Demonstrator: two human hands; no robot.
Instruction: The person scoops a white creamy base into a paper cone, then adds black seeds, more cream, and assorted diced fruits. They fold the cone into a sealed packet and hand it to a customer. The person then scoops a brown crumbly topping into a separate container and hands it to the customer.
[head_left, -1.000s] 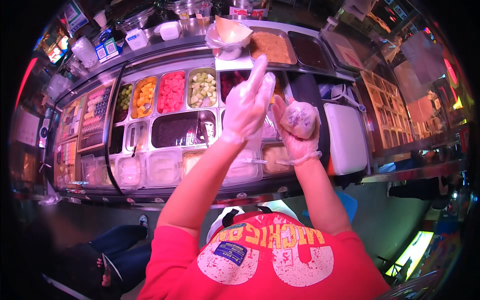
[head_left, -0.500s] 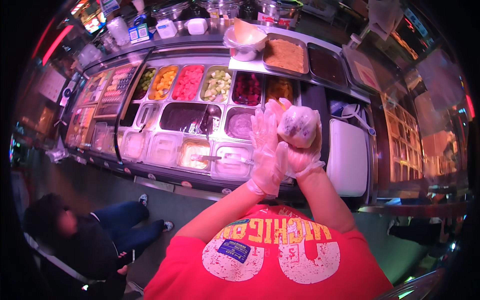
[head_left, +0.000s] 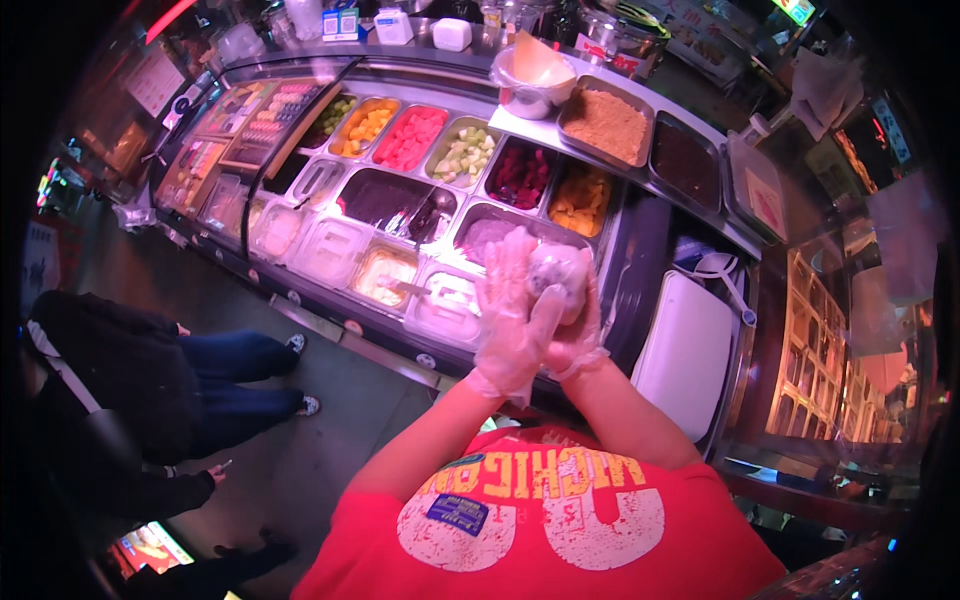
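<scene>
A rounded white, translucent ball with purple patches (head_left: 557,270) sits between my gloved hands above the near row of pans. My right hand (head_left: 578,345) cups it from the right and below, closed around it. Pressed along its left side is my left hand (head_left: 510,325), fingers stretched straight up and thumb lying across the front of the ball. Both hands wear clear plastic gloves. Just behind them is a pan of pale purple paste (head_left: 483,236), partly covered by my fingers.
Fruit pans stand behind: watermelon-like red cubes (head_left: 412,136), pale green cubes (head_left: 464,157), orange pieces (head_left: 580,203). A tray of brown crumbs (head_left: 606,122) rests on the raised shelf. At right lies a white lid (head_left: 685,345). A person in dark clothes (head_left: 110,380) stands at left.
The view has shifted and turned, so the counter appears tilted. My hands and the ball sit lower and further left in view; the left thumb now overlaps the ball's front.
</scene>
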